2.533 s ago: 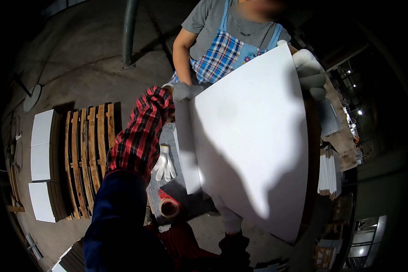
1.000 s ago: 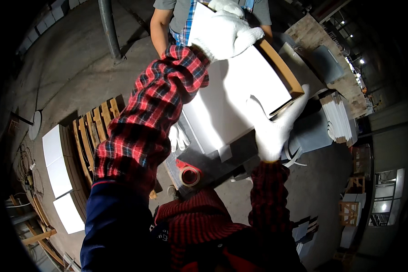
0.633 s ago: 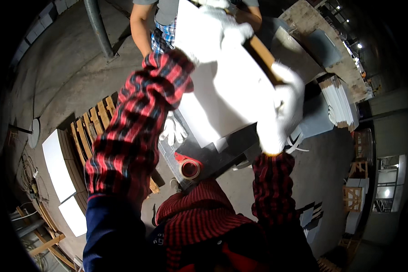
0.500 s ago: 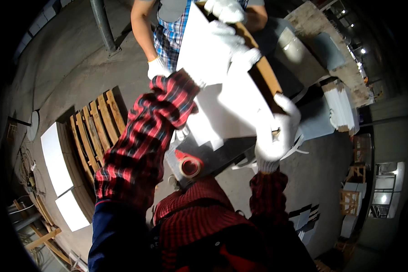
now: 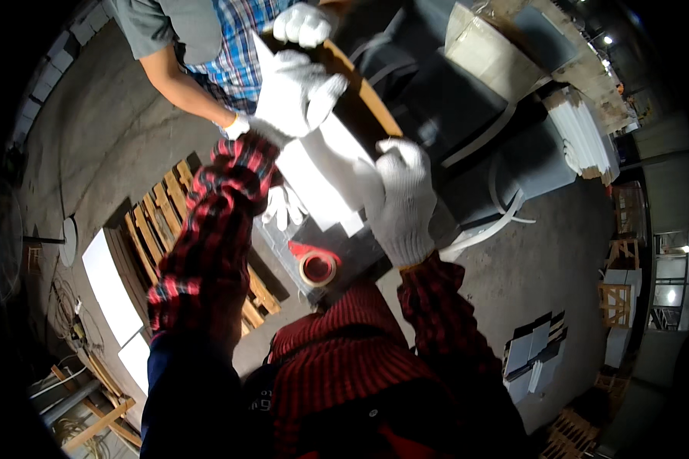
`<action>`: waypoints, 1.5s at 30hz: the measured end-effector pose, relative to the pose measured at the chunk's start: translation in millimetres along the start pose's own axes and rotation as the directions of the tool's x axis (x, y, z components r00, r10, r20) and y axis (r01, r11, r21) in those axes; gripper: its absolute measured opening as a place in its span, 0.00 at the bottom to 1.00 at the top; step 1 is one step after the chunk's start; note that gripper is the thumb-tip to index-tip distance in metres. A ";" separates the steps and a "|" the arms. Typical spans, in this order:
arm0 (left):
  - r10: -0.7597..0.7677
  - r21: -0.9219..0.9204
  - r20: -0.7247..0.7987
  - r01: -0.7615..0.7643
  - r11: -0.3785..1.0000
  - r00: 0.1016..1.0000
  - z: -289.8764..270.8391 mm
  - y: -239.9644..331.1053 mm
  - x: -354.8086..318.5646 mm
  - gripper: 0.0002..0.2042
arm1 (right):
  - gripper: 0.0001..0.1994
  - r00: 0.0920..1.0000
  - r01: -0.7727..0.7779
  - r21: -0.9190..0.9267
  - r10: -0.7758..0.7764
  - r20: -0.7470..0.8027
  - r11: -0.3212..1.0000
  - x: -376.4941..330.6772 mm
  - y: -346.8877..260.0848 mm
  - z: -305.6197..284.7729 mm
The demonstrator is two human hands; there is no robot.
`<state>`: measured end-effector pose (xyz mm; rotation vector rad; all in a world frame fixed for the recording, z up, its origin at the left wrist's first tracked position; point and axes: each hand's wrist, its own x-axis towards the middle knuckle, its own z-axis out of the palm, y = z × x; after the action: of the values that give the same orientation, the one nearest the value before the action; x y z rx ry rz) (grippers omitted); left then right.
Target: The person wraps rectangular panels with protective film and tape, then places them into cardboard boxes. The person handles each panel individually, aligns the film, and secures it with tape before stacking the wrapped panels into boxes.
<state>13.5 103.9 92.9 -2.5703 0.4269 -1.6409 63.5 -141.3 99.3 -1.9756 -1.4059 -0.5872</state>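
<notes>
A tall white cardboard box [image 5: 325,168], brown inside, stands tilted over a small dark table [image 5: 352,249]. My left hand [image 5: 295,92], in a white knit glove, is closed at its upper part, thumb and fingers curled near the edge. Around the nearer right corner my right hand [image 5: 402,199], gloved too, is bent, fingertips at the rim. A co-worker's gloved hand [image 5: 302,24] rests at the far end. On the table lies a red tape dispenser with a tape roll [image 5: 318,268]. White glove fingers [image 5: 283,208] show below my left sleeve; whether worn, I cannot tell.
The co-worker in a checked apron [image 5: 241,57] stands across from me. Wooden pallets [image 5: 157,222] and stacked white sheets [image 5: 111,268] lie at left. Dark grey panels, a carton [image 5: 490,46] and a white strap [image 5: 482,237] are at right. Flat pieces [image 5: 536,356] lie on the floor.
The box and both my hands have shifted left in the view. My right hand has moved up and turned at the corner. The co-worker also appears further left.
</notes>
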 end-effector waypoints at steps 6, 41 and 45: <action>-0.126 0.071 0.245 0.112 0.991 0.961 15.5 -11.4 -26.7 0.07 | 0.16 0.993 -0.053 -0.136 0.066 0.097 0.989 7.1 -4.3 16.5; -0.849 -0.403 0.026 0.783 0.474 0.527 17.6 92.3 -54.1 0.22 | 0.25 0.822 -0.557 0.385 0.421 0.385 0.736 -38.3 56.0 48.9; -0.950 -0.480 -0.024 0.830 0.284 0.311 33.7 105.1 -39.4 0.26 | 0.27 0.871 -0.488 0.470 0.378 0.313 0.735 -46.6 58.1 58.1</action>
<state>7.4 10.2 22.7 -3.0373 -1.1782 -2.4852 102.8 -143.7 13.4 -1.8209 -0.9970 0.2192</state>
